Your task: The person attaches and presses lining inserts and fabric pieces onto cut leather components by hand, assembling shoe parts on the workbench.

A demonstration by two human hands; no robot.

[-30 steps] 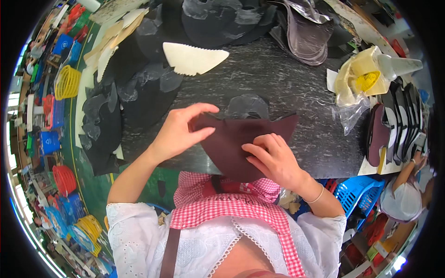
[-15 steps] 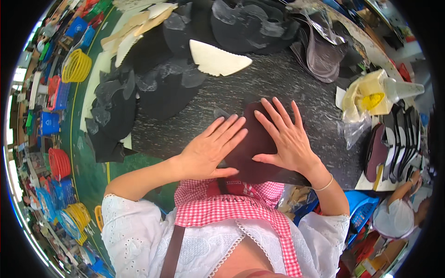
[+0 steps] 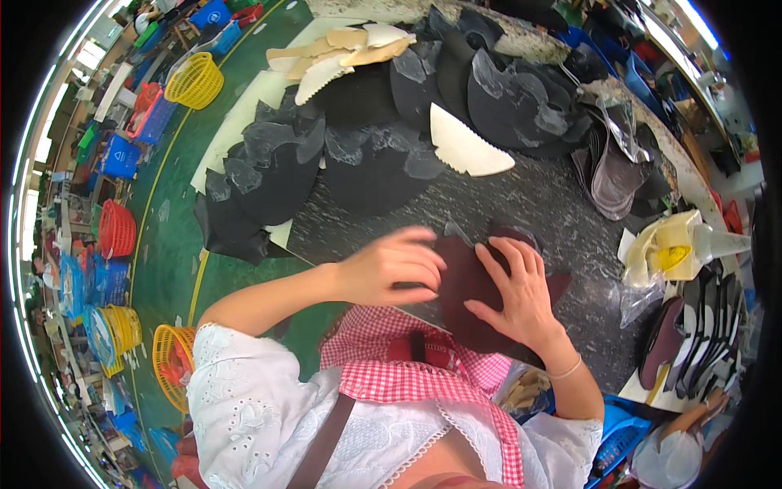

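Note:
A flat dark maroon sheet piece (image 3: 463,285) lies near the front edge of the black speckled worktable (image 3: 358,232). My right hand (image 3: 521,293) rests on it with fingers bent and apart; a pointed maroon corner shows to the right of that hand. My left hand (image 3: 393,267) is at the sheet's left edge, fingers loosely curved and apart, holding nothing visible. I cannot tell whether it touches the sheet. Just beyond the sheet lies a small translucent scrap (image 3: 458,233). Farther back is a white piece with a serrated edge (image 3: 468,148).
Black cut pieces with translucent grey patches (image 3: 375,167) cover the table's far left. Stacked dark curved pieces (image 3: 612,181) lie far right, near a yellow container with a clear nozzle (image 3: 672,248) and standing sole-shaped pieces (image 3: 700,326). A co-worker (image 3: 669,456) is at lower right; an orange basket (image 3: 173,367) stands left.
The view has shifted, so the table contents appear farther right and lower. My flat, spread hands have bent their fingers, and the left has drawn back to the sheet's left edge.

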